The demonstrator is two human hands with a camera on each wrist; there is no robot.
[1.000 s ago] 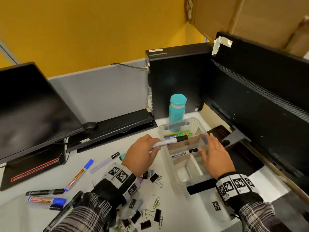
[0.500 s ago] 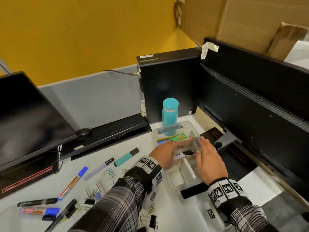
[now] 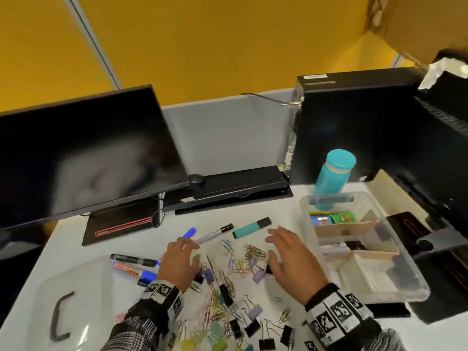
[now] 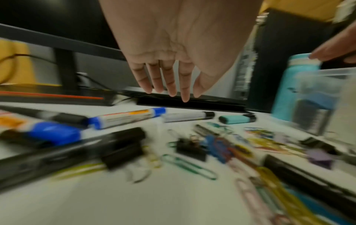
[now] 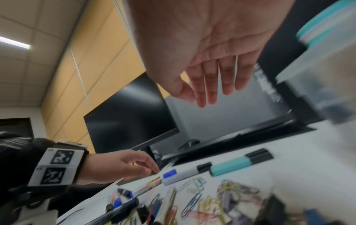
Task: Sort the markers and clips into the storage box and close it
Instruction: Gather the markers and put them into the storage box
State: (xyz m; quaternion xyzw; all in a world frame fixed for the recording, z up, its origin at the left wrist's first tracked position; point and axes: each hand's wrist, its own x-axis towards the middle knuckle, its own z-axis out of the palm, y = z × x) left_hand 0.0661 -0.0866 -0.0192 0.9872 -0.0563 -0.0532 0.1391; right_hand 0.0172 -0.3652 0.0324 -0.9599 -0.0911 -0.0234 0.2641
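The clear storage box stands at the right of the white desk, with cardboard dividers and a black-capped marker inside. Its clear lid lies at the front left. Both my hands hover palm down over a scatter of paper clips and binder clips. My left hand holds nothing, fingers straight. My right hand is likewise empty, fingers extended. A teal highlighter, a white marker and blue-capped markers lie beyond and left of the hands.
A teal bottle stands behind the box. A black computer tower and a monitor back close off the right. Another monitor and its stand fill the left rear. A black keyboard lies at the back.
My left hand has let go of the marker in the box and both hands have moved left, out of the box, to above the clips. The head view has swung left.
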